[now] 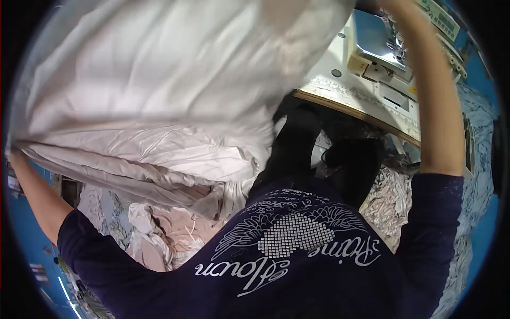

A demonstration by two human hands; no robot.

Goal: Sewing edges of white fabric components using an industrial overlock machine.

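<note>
A large white fabric sheet (159,90) is lifted high and fills the upper left of the view, its folds bunching low on the left. My left hand (14,155) grips that bunched edge at the far left, with my forearm rising to it from my dark blue sleeve. My right arm reaches straight up on the right side. My right hand (387,6) is almost wholly cut off at the top edge, right where the sheet's blurred upper corner ends. Its fingers are hidden.
A white sewing machine (380,50) stands on a pale table with a wooden front edge (350,106) at the upper right. Heaps of pale cloth pieces (151,234) lie below the sheet, and more scraps (393,196) lie under the table. Blue surfaces border both sides.
</note>
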